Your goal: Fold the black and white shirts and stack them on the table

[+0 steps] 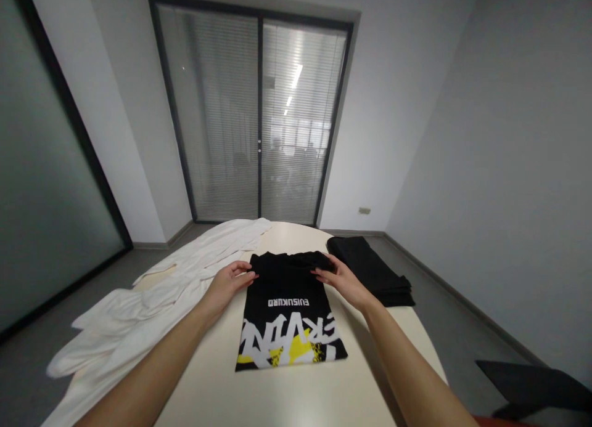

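Observation:
A folded black T-shirt (pixel 287 285) lies flat on the cream table, its white and yellow lettering upside down to me. My left hand (pixel 231 280) is at the shirt's far left corner, thumb and fingers closed on the cloth edge. At the far right corner my right hand (pixel 343 281) grips the fabric, its fingertips over the dark cloth. The shirt's far edge is slightly bunched between both hands.
White garments (pixel 185 285) are spread along the table's left side, hanging over its edge. A stack of folded black clothes (pixel 367 270) sits at the right edge. Beyond the table (pixel 296 399) stand glass doors with blinds (pixel 296 119). A dark chair part (pixel 531 384) shows at lower right.

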Action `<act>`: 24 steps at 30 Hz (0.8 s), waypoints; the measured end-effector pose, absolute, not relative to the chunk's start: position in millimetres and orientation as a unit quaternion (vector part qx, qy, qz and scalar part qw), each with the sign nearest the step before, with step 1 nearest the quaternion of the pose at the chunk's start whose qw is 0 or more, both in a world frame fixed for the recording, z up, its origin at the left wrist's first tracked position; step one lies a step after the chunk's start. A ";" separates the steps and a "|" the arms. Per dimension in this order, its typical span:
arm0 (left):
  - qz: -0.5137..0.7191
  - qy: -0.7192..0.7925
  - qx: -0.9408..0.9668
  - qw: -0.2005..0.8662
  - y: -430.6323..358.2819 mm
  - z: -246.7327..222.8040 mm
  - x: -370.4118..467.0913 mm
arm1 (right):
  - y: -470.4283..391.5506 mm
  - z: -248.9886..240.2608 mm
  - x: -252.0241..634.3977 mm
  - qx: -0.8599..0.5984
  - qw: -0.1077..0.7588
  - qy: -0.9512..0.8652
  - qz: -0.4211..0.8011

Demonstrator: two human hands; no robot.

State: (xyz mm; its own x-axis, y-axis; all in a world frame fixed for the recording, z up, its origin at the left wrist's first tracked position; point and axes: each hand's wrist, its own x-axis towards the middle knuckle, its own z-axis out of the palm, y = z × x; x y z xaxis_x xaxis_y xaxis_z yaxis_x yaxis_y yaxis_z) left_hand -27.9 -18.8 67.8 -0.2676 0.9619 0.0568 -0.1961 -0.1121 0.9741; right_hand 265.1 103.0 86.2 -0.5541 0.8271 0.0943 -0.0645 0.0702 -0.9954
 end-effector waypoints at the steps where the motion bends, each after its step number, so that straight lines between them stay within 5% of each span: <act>1: 0.622 0.483 0.401 0.468 -19.9 68.6 -28.2 | 103.5 86.4 267.6 -0.302 0.344 -0.645 0.613; 13: 0.367 0.452 0.558 0.591 -49.6 94.9 -41.3 | 81.9 123.3 296.3 -0.222 0.100 -0.742 0.625; 24: 0.241 0.420 0.663 0.572 -46.3 83.3 -45.3 | 74.2 131.2 292.7 -0.211 -0.033 -0.813 0.542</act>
State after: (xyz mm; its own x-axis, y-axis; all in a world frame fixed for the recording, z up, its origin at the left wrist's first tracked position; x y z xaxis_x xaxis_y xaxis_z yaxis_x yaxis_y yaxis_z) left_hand -45.3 -46.3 83.3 0.5322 0.8312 -0.1609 0.2812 0.0057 0.9596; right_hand 292.7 74.2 131.2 -0.9090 0.3076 -0.2814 0.3780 0.3235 -0.8674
